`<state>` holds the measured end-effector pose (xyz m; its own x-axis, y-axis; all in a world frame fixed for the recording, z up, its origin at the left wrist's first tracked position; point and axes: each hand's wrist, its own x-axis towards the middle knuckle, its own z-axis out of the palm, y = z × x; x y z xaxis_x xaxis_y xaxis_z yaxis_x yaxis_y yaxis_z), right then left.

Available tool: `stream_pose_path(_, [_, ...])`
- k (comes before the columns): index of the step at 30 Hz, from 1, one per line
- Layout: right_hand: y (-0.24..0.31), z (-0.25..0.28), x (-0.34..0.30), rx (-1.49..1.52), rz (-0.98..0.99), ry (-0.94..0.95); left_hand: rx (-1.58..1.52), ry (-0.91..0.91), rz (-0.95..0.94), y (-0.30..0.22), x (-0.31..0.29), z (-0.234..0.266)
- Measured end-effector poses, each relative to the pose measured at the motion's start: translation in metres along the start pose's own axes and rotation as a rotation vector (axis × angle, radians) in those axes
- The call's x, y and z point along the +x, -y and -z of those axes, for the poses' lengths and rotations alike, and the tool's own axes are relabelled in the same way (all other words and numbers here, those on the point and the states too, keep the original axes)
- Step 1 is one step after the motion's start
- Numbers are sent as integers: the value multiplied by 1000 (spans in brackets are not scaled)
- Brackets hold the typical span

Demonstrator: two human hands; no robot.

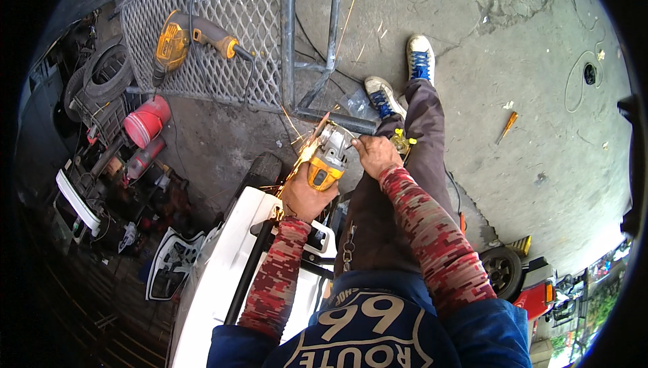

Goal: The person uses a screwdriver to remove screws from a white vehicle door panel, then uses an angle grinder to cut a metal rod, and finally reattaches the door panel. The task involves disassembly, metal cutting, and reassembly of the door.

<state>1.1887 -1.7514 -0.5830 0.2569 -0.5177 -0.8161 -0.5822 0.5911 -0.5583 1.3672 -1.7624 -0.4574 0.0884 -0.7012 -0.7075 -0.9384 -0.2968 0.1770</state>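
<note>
Workshop floor (553,165): grey concrete, scuffed and cracked, spreads out around you.
White bodywork (209,287): sits close beneath your left sleeve (278,287).
Mesh frame (236,3): lies ahead and to your left; its dark tube (351,123) crosses beside the disc (322,125), perhaps placed low so you can work from above.
Red bucket (147,121): over on your left, near the tyres (120,86); you cannot see what it holds.
Corded drill (177,37): rests on the mesh, probably parked there within reach.
Angle grinder (329,155): held in front of you, throwing sparks (307,152); these suggest contact with the tube, though the meeting edge is hard to make out.
Left hand (307,196): fingers wrapped around the grinder's rear body, likely bearing its weight.
Right hand (378,155): fingers curled tight by the grinder's head, seemingly on a side handle, likely to steady it.
Clear plastic bag (359,103): on the floor beside your shoe (381,94); contents, if any, can't be told.
Orange-handled screwdriver (507,127): lies loose, well off to your right.
</note>
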Motion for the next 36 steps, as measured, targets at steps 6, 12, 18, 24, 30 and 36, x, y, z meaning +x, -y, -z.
stream_pose_path(6, [2, 4, -1, 1, 1, 16, 22, -11, -9, -1, -1, 3])
stream_pose_path(12, [3, 9, 3, 15, -47, 52, 25, -23, -22, -2, 6, 1])
stream_pose_path(18, [5, 10, 4, -9, -20, 62, -43, -62, -43, -7, 6, 1])
stream_pose_path(24, [6, 13, 3, 15, -41, 78, -20, -44, -7, -8, 5, 2])
stream_pose_path(30, [2, 10, 6, -4, -27, 86, -3, -26, 5, -7, 4, 3])
stream_pose_path(36, [2, 9, 5, 6, -42, 78, -8, -50, -26, -10, 4, 3])
